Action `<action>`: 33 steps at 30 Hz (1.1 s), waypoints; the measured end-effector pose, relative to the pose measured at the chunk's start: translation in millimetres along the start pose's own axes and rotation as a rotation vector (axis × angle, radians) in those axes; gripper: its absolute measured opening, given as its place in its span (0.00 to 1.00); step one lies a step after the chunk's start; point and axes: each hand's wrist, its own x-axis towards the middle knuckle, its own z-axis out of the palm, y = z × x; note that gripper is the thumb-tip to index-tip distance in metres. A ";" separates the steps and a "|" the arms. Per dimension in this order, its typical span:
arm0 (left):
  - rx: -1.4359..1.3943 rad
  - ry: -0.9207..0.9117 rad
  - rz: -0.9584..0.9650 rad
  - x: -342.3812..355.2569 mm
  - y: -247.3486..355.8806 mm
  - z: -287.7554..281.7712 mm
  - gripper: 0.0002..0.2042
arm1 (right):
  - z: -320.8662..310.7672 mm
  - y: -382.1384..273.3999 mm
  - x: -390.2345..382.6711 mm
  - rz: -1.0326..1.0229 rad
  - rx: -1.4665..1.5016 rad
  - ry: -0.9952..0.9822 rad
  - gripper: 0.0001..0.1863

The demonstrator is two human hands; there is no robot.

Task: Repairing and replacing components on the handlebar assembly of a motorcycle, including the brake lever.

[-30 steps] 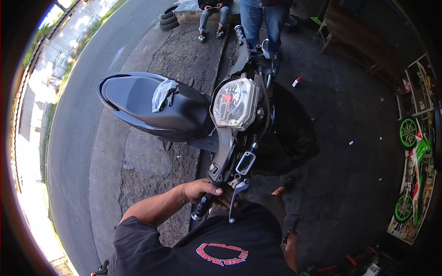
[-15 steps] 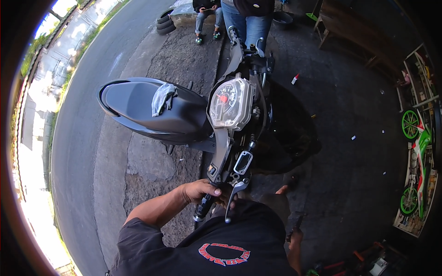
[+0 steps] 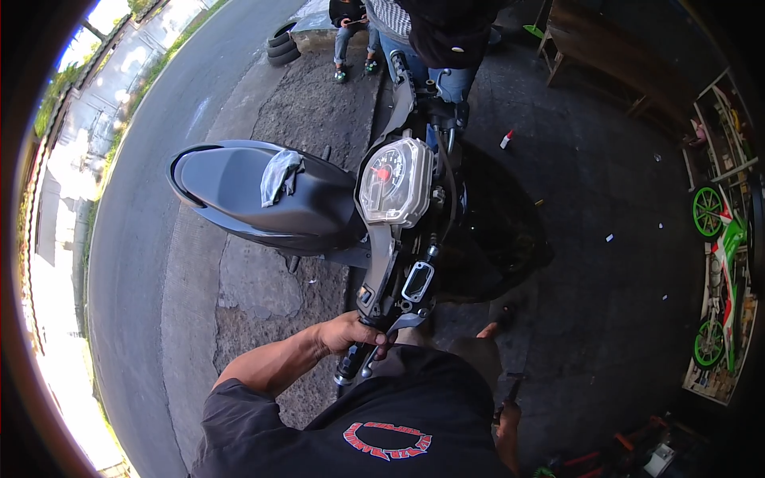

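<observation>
My left hand (image 3: 355, 334) is closed round the black handlebar grip (image 3: 349, 363) of a scooter, its fingers drawing the silver lever (image 3: 405, 323) close to the grip. Just ahead are an open brake fluid reservoir (image 3: 418, 280) and a clear-covered gauge cluster (image 3: 396, 182). The black seat (image 3: 223, 175) extends to the left, with a crumpled grey cloth (image 3: 280, 175) on it. My right hand (image 3: 507, 418) hangs low beside my body, closed on a dark tool (image 3: 514, 386) that I cannot make out well.
A person (image 3: 434, 32) stands at the far handlebar; another (image 3: 353, 36) sits on a ledge by stacked tyres (image 3: 284, 48). A wooden bench (image 3: 606, 64) and racks holding a green-wheeled motorbike body (image 3: 725, 263) line the right. A small bottle (image 3: 506, 139) stands on the floor. A road runs left.
My left fingers have pulled the lever in toward the grip. The standing person has leaned further over the far handlebar. The scooter shows slightly shifted in view.
</observation>
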 end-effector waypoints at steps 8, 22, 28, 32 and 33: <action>-0.089 -0.092 0.045 0.2 1.1 2.7 0.30 | -1.7 1.2 16.3 0.020 -0.053 -0.016 0.12; 0.019 -0.064 0.075 0.9 -0.8 1.3 0.25 | 0.1 0.2 12.0 -0.029 0.008 -0.056 0.15; -0.224 -0.315 -0.008 8.5 1.3 -7.1 0.35 | -2.2 1.8 6.8 -0.007 -0.036 -0.055 0.15; -0.156 -0.282 0.033 12.7 -3.4 -12.1 0.33 | -5.5 2.9 5.3 0.015 -0.020 -0.026 0.12; -0.117 -0.241 0.048 12.6 -4.1 -12.0 0.31 | -6.5 3.9 5.3 0.016 0.001 -0.070 0.12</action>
